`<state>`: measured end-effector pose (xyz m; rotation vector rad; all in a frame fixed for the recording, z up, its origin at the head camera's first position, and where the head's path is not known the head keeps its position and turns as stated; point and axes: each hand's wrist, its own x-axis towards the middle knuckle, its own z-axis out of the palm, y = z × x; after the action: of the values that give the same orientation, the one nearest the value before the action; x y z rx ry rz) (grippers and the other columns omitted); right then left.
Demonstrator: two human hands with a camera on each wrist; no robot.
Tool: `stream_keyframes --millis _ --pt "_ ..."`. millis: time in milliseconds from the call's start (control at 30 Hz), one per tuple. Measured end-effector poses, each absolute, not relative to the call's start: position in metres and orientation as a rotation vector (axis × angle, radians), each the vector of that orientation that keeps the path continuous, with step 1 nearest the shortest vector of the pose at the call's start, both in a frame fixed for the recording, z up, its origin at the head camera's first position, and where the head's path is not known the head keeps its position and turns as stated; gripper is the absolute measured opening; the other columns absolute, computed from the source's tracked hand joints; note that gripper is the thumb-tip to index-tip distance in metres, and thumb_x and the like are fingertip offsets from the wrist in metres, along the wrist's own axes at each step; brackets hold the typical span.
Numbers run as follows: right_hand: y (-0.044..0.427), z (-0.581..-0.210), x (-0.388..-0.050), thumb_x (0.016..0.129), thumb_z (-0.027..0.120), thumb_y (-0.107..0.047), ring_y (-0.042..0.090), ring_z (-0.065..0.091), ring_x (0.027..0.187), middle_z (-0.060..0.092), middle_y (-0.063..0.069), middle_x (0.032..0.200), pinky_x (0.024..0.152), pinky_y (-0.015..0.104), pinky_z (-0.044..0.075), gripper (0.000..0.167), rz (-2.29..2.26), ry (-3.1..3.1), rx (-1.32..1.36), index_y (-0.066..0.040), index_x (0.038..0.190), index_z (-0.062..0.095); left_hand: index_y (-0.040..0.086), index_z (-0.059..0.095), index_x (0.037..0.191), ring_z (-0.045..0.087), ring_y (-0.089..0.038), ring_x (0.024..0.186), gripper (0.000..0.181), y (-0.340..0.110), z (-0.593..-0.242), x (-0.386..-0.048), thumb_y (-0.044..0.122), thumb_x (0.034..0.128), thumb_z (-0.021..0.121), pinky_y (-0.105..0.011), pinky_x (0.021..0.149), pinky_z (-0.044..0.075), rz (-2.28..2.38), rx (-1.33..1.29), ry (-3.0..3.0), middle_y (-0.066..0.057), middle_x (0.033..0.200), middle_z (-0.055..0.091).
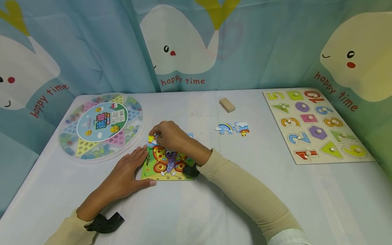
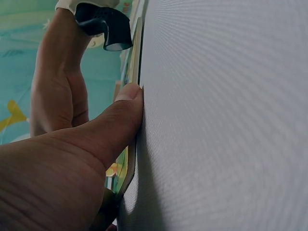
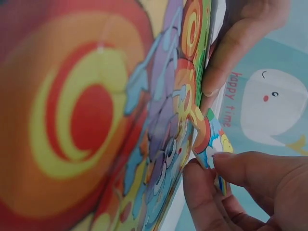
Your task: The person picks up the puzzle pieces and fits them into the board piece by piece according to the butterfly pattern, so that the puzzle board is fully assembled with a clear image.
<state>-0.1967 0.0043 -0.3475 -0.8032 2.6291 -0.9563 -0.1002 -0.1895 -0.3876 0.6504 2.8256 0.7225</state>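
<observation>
A butterfly jigsaw puzzle (image 1: 169, 163) lies in its board on the white table. My left hand (image 1: 124, 175) rests against it, fingers along the left edge and the thumb by the near edge; in the left wrist view the thumb (image 2: 122, 108) touches the board's side. Over the puzzle's upper left part, my right hand (image 1: 173, 136) pinches a puzzle piece (image 3: 214, 139) between thumb and fingers. That piece is tilted up from the picture, with blue, white and yellow print. The right hand hides part of the puzzle's top in the head view.
Two puzzle pieces with rainbows (image 1: 226, 128) lie side by side to the right, below a small wooden block (image 1: 227, 105). A round Chinese checkers set (image 1: 102, 127) sits at the left. At the far right lies a number-and-shape peg board (image 1: 318, 126). A printed curtain (image 1: 257, 51) stands behind.
</observation>
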Motion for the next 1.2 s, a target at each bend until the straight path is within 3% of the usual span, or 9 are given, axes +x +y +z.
stream_keyframes --millis 267,700,933,1200 --pt "0.0031 -0.3492 -0.1976 0.09 0.063 -0.002 0.018 0.059 0.107 0.064 0.008 0.119 0.083 0.025 0.049 0.032 -0.841 2.653 -0.765 -0.007 0.121 0.069 -0.001 0.036 0.148 0.017 -0.034 0.145 0.1 -0.189 -0.3889 -0.1015 0.052 0.0753 0.079 -0.058 0.113 0.014 0.725 0.64 2.82 -0.013 0.158 0.025" --pt "0.0044 -0.3515 -0.1995 0.091 0.068 -0.008 0.02 0.058 0.11 0.062 0.009 0.12 0.089 0.027 0.049 0.033 -0.808 2.605 -0.713 -0.003 0.123 0.066 -0.001 0.034 0.149 0.015 -0.033 0.146 0.101 -0.1895 -0.3891 -0.1021 0.051 0.0749 0.079 -0.058 0.114 0.014 0.719 0.628 2.807 -0.012 0.159 0.023" --pt "0.0056 -0.3547 -0.2025 0.092 0.065 -0.007 0.018 0.061 0.109 0.066 0.009 0.122 0.084 0.023 0.05 0.033 -0.839 2.573 -0.733 -0.002 0.125 0.065 -0.001 0.034 0.149 0.015 -0.033 0.146 0.101 -0.1894 -0.3891 -0.1021 0.051 0.075 0.079 -0.057 0.114 0.014 0.716 0.623 2.805 -0.012 0.159 0.023" --pt "0.0038 -0.357 -0.201 0.091 0.069 -0.01 0.016 0.058 0.101 0.063 0.008 0.118 0.08 0.022 0.049 0.026 -0.816 2.635 -0.692 -0.003 0.116 0.071 0.0 0.034 0.149 0.016 -0.032 0.146 0.101 -0.1892 -0.3888 -0.1017 0.05 0.0744 0.08 -0.057 0.114 0.014 0.719 0.622 2.808 -0.012 0.159 0.024"
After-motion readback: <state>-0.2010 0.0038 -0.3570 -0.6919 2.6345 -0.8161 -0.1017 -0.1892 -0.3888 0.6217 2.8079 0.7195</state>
